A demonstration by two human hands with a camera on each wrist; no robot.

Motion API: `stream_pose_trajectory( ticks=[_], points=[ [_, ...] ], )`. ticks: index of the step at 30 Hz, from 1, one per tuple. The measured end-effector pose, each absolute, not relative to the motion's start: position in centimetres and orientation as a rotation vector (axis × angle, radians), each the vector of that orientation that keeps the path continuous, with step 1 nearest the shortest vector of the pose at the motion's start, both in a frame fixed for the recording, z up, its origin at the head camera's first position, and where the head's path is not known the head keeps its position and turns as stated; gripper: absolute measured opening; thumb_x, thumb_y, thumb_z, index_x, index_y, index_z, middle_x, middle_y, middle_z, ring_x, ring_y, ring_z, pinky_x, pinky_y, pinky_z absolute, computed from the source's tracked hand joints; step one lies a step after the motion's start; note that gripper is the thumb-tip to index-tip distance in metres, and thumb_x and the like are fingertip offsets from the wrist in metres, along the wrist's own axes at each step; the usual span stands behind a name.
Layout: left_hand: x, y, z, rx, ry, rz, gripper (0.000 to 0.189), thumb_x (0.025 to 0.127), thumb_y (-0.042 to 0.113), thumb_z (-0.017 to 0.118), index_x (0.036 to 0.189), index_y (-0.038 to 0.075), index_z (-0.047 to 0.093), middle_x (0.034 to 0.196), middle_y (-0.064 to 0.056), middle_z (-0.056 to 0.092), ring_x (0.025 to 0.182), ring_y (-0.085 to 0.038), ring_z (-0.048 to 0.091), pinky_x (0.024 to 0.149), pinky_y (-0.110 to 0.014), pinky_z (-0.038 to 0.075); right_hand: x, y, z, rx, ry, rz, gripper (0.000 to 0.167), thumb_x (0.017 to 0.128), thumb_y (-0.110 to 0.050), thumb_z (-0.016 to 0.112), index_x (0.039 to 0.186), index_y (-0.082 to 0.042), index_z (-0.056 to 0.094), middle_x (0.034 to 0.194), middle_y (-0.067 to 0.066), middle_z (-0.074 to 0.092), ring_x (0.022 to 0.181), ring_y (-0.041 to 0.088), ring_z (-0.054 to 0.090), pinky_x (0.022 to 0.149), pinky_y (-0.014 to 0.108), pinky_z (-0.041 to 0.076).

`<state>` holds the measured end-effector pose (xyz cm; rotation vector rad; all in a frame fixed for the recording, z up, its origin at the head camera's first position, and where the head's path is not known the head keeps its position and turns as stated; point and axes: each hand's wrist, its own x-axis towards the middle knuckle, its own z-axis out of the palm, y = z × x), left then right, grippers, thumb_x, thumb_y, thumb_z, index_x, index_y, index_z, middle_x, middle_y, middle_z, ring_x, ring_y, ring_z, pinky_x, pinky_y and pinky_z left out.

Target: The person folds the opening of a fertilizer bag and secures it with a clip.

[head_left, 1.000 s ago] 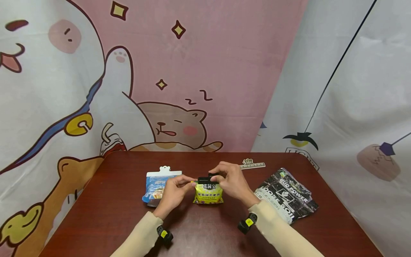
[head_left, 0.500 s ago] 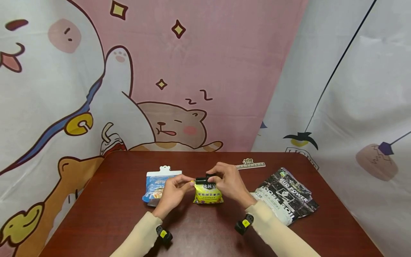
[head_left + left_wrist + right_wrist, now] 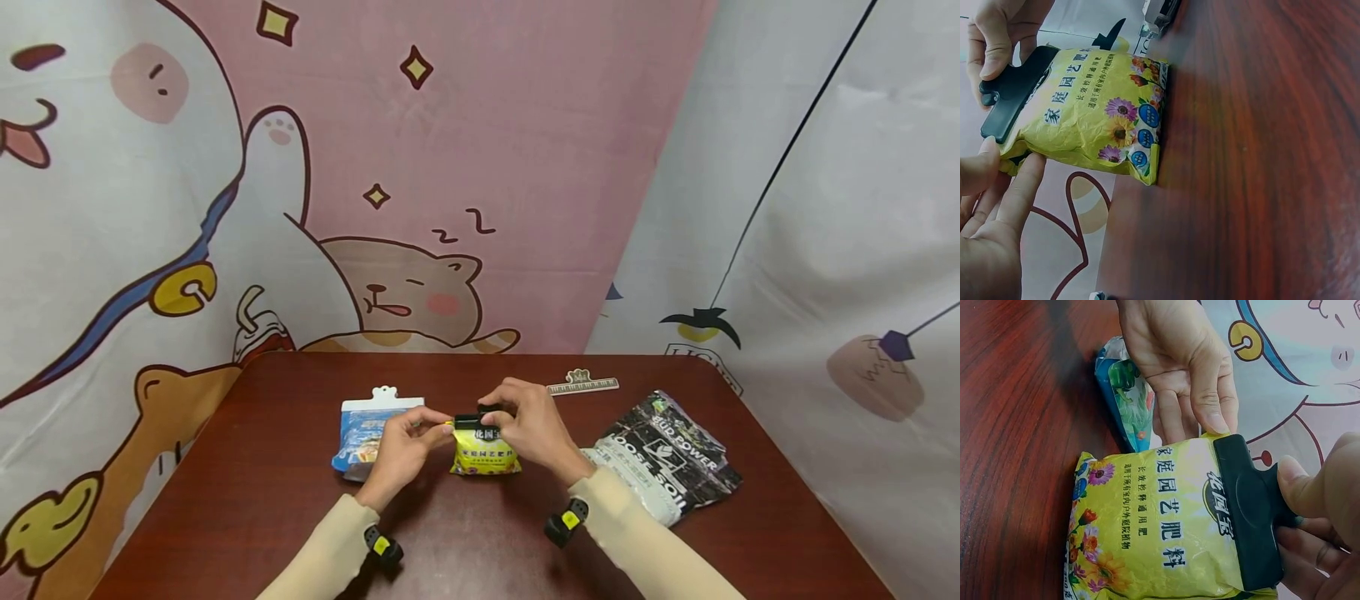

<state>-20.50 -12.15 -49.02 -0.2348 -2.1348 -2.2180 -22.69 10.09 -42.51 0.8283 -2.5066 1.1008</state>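
Note:
A yellow fertilizer bag (image 3: 486,457) with printed flowers stands at the middle of the table. Across its top edge lies a black bag clip (image 3: 1249,512). My right hand (image 3: 531,422) pinches the clip's handle between thumb and fingers, as the right wrist view shows. At the bag's upper left corner, my left hand (image 3: 408,450) pinches the yellow film beside the clip's end. The left wrist view has the bag (image 3: 1094,112) sideways, with the clip (image 3: 1019,94) over its folded top.
Left of the hands lies a blue bag (image 3: 367,433) with a white clip (image 3: 384,403) on top. A black and white soil bag (image 3: 667,458) lies to the right. Behind it is a clip with a piano-key pattern (image 3: 583,384). A patterned cloth hangs behind the table.
My right hand and the black clip have shifted slightly left along the bag's top. The left hand has stayed almost still at the corner.

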Motion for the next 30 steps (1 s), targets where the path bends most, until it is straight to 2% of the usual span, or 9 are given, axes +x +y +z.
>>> stream_pose_trajectory(
  ticks=[4, 10, 16, 20, 23, 26, 30],
  points=[
    [-20.5, -12.1, -49.0, -0.227, -2.135, -2.229, 0.013, 0.094, 0.002, 0.072, 0.106, -0.001, 0.075, 0.109, -0.022, 0.070, 0.096, -0.027, 0.077, 0.089, -0.047, 0.060, -22.6, 10.3, -42.5, 0.844, -2.531, 1.099, 0.013, 0.088, -0.008, 0.080, 0.101, -0.013, 0.081, 0.088, -0.006, 0.069, 0.066, 0.003, 0.056, 0.058, 0.020, 0.048],
    [-20.5, -12.0, -49.0, -0.236, -2.154, -2.201, 0.012, 0.093, 0.004, 0.073, 0.105, 0.003, 0.076, 0.110, -0.019, 0.071, 0.101, -0.025, 0.076, 0.088, -0.043, 0.062, -22.7, 10.7, -42.4, 0.877, -2.588, 1.118, 0.017, 0.090, -0.014, 0.080, 0.107, -0.017, 0.079, 0.095, -0.005, 0.070, 0.077, 0.002, 0.064, 0.068, 0.021, 0.054],
    [-20.4, -12.0, -48.9, -0.261, -2.292, -1.957, 0.021, 0.092, 0.018, 0.079, 0.112, 0.018, 0.078, 0.115, -0.001, 0.075, 0.110, -0.020, 0.072, 0.087, -0.031, 0.060, -23.0, 11.2, -41.9, 0.938, -2.645, 1.143, 0.022, 0.091, -0.020, 0.080, 0.113, -0.022, 0.077, 0.104, -0.006, 0.073, 0.086, 0.004, 0.066, 0.081, 0.028, 0.058],
    [-20.4, -11.8, -48.8, -0.256, -2.363, -1.824, 0.021, 0.091, 0.027, 0.079, 0.113, 0.027, 0.079, 0.113, 0.008, 0.076, 0.110, -0.015, 0.070, 0.091, -0.033, 0.057, -23.3, 11.9, -41.6, 0.923, -2.704, 1.239, 0.024, 0.096, -0.030, 0.074, 0.120, -0.030, 0.073, 0.116, -0.010, 0.073, 0.100, 0.006, 0.070, 0.090, 0.036, 0.059],
    [-20.5, -11.7, -48.7, -0.241, -2.391, -1.763, 0.017, 0.091, 0.030, 0.079, 0.108, 0.034, 0.080, 0.110, 0.011, 0.077, 0.110, -0.013, 0.070, 0.092, -0.038, 0.056, -23.6, 12.7, -41.4, 0.846, -2.743, 1.348, 0.025, 0.099, -0.044, 0.067, 0.122, -0.037, 0.072, 0.122, -0.014, 0.072, 0.109, 0.008, 0.071, 0.096, 0.042, 0.058],
    [-20.6, -11.6, -48.7, -0.207, -2.399, -1.741, 0.016, 0.090, 0.031, 0.080, 0.105, 0.037, 0.080, 0.109, 0.011, 0.077, 0.110, -0.015, 0.070, 0.091, -0.040, 0.057, -24.0, 13.6, -41.4, 0.793, -2.748, 1.502, 0.029, 0.101, -0.052, 0.060, 0.123, -0.037, 0.072, 0.123, -0.011, 0.073, 0.114, 0.012, 0.070, 0.101, 0.046, 0.055],
    [-20.6, -11.5, -48.8, -0.175, -2.391, -1.749, 0.016, 0.088, 0.031, 0.082, 0.104, 0.036, 0.080, 0.109, 0.008, 0.078, 0.111, -0.017, 0.070, 0.091, -0.040, 0.057, -24.5, 14.8, -42.1, 0.731, -2.732, 1.680, 0.037, 0.104, -0.053, 0.053, 0.126, -0.030, 0.071, 0.123, -0.002, 0.075, 0.120, 0.021, 0.069, 0.105, 0.050, 0.053]
  ],
)
